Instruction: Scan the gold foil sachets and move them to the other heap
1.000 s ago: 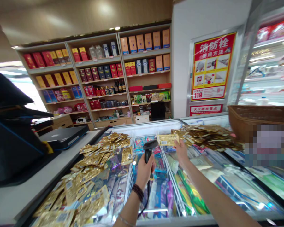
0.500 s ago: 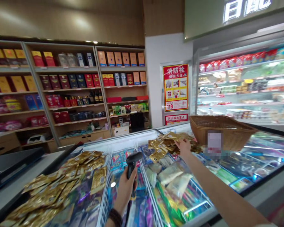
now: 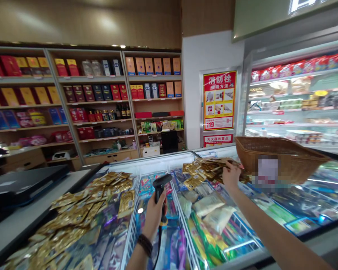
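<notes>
In my left hand (image 3: pixel 154 213) is a black handheld barcode scanner (image 3: pixel 161 184), held upright by its handle with the head on top and a cord hanging below. The fingers are wrapped round the grip. My right hand (image 3: pixel 231 175) reaches to the far side of the freezer, its fingers closed at the edge of a heap of gold foil packets (image 3: pixel 204 168). Part of what it grips is hidden by the hand. A larger spread of gold packets (image 3: pixel 76 213) lies at the left.
A brown wicker basket (image 3: pixel 281 150) stands just right of my right hand. White wire dividers (image 3: pixel 183 221) split the chest freezer, which holds colourful frozen bags (image 3: pixel 205 232). A black flat device (image 3: pixel 30 183) sits on the left counter. Shelves of boxes (image 3: pixel 95 93) line the back wall.
The view has turned a little to the left, so things sit further right. My right hand stays at the gold packets, and my left hand still holds the scanner.
</notes>
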The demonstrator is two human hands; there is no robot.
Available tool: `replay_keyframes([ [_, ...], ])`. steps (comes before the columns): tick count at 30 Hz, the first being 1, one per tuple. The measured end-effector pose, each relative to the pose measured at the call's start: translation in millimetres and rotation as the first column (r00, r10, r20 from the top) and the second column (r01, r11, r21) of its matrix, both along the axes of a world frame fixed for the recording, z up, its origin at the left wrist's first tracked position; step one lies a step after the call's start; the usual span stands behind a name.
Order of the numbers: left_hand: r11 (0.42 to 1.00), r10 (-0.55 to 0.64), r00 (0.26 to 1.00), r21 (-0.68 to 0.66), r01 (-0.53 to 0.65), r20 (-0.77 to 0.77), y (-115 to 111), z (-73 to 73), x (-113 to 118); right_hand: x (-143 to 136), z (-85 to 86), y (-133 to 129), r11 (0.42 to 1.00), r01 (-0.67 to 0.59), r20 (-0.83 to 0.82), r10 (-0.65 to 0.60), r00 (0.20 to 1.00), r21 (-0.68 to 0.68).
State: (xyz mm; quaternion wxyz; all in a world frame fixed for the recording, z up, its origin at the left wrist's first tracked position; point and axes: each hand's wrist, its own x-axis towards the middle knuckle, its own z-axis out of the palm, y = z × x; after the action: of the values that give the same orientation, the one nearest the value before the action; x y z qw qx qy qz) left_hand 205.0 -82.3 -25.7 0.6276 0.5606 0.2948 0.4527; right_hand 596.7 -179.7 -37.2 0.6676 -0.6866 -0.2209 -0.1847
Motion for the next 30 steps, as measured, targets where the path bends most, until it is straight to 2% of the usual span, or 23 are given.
replay_keyframes([
  [2, 0.998, 0.055, 0.998, -0.025, -0.054, 0.036, 2, 11.1, -9, -24, -9.5, 19, 1.000, 0.011, -0.071, -0.010, 0.997, 0.024],
  [4, 0.993, 0.115, 0.990, -0.033, -0.113, 0.077, 7, 23.3, -22, -54, -18.7, 43, 0.998, -0.053, -0.089, 0.056, 0.994, 0.038],
  [7, 0.981, 0.193, 0.974, -0.005, -0.194, 0.119, 19, 39.7, -55, -108, -31.6, 85, 0.974, -0.223, -0.077, 0.225, 0.971, 0.036],
  [9, 0.971, 0.235, 0.964, 0.020, -0.240, 0.125, 29, 47.7, -83, -151, -38.3, 115, 0.926, -0.377, -0.070, 0.377, 0.924, 0.008],
  [12, 0.943, 0.324, 0.939, 0.045, -0.331, 0.115, 41, 53.0, -127, -225, -43.6, 153, 0.796, -0.596, -0.035, 0.596, 0.802, -0.103],
  [14, 0.910, 0.406, 0.909, 0.052, -0.412, 0.095, 49, 51.1, -152, -275, -44.5, 171, 0.695, -0.679, 0.027, 0.703, 0.711, -0.237],
  [16, 0.875, 0.479, 0.876, 0.050, -0.482, 0.061, 55, 44.6, -170, -321, -44.9, 182, 0.583, -0.704, 0.079, 0.790, 0.608, -0.405],
  [19, 0.839, 0.544, 0.839, 0.038, -0.543, -0.020, 63, 28.1, -186, -370, -46.6, 189, 0.442, -0.644, 0.083, 0.857, 0.508, -0.625],
  [21, 0.827, 0.562, 0.823, 0.031, -0.561, -0.082, 66, 15.3, -192, -385, -48.6, 191, 0.394, -0.596, 0.074, 0.870, 0.487, -0.700],
  [24, 0.820, 0.569, 0.812, 0.015, -0.572, -0.129, 69, -1.1, -197, -381, -50.1, 196, 0.372, -0.592, 0.060, 0.876, 0.478, -0.715],
  [27, 0.814, 0.575, 0.807, -0.009, -0.581, -0.136, 72, -10.8, -197, -359, -47.2, 203, 0.386, -0.664, 0.022, 0.873, 0.487, -0.640],
  [30, 0.809, 0.579, 0.802, -0.021, -0.588, -0.145, 74, -15.3, -196, -331, -42.3, 208, 0.434, -0.737, -0.064, 0.839, 0.540, -0.519],
])
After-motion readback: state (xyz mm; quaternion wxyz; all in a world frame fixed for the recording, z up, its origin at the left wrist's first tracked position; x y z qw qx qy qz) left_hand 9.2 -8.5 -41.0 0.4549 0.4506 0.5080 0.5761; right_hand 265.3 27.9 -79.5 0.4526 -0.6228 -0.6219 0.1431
